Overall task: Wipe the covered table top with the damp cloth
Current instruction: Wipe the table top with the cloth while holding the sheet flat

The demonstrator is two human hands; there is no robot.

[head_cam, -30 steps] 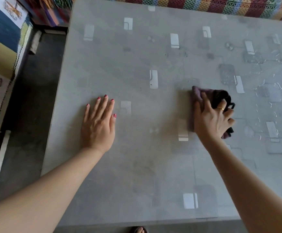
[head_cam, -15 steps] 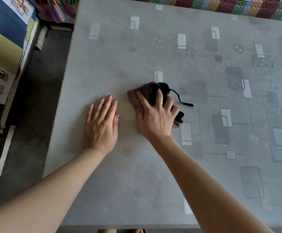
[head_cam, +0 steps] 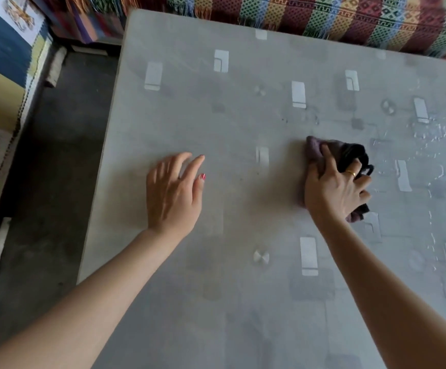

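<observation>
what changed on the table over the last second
The right hand swept the dark cloth left toward the left hand, then back right to the wet patch. The left hand, flat before, now has its fingers lifted. The right hand's grip on the cloth is unchanged.

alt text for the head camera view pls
A person's right hand presses a dark cloth onto a grey covered table top, while the left hand is spread near the table's left edge. Striped woven fabric lies beyond.
</observation>
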